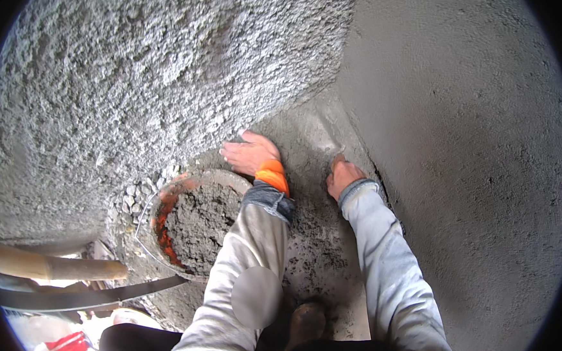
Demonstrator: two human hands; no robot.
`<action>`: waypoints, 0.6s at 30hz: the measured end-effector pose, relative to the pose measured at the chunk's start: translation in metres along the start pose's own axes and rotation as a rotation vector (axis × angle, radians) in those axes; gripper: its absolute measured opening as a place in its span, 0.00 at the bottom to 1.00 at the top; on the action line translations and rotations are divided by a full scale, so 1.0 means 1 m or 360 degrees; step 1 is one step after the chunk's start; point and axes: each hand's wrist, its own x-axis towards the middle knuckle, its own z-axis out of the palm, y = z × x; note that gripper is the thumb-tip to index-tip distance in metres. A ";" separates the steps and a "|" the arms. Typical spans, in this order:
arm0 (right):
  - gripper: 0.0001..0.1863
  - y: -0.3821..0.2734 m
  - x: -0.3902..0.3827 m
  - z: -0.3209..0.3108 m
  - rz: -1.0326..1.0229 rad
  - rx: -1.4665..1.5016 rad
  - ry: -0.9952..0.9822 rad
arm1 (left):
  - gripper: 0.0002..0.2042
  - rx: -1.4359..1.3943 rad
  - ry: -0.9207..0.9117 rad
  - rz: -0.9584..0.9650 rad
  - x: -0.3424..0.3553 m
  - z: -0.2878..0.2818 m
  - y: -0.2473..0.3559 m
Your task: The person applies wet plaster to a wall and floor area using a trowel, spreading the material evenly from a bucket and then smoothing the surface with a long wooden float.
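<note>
My left hand (250, 153) is open, its fingers stretched toward the rough mortar wall (172, 59) and an orange cuff at its wrist. Whether its fingertips touch the wall I cannot tell. Just below it stands a round bucket (247, 185) with an orange-red inner wall and a wire handle, holding wet grey mortar (201, 219). My right hand (345, 177) is closed around the handle of a trowel, which the fingers mostly hide. Its smooth, smeared blade (322, 137) lies near the corner, low beside the smooth grey wall (463, 135).
Small stones (131, 198) lie left of the bucket. At lower left are a wooden pole (56, 267), a dark curved strip (93, 299) reaching the bucket, and a red-and-white bag (68, 344). Crumbs of mortar (315, 248) cover the floor before my boot (307, 322).
</note>
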 end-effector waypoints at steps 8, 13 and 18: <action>0.15 0.010 0.009 0.008 -0.0222 0.0137 -0.0182 | 0.21 -0.0320 -0.0216 0.0154 0.003 0.021 -0.013; 0.16 0.009 0.006 0.012 -0.0530 0.0166 -0.0181 | 0.20 -0.0458 -0.0637 0.0330 -0.011 0.011 -0.019; 0.16 0.040 -0.053 0.024 -0.0310 -0.0152 -0.0469 | 0.23 -0.0440 -0.0997 0.0168 -0.061 -0.039 -0.046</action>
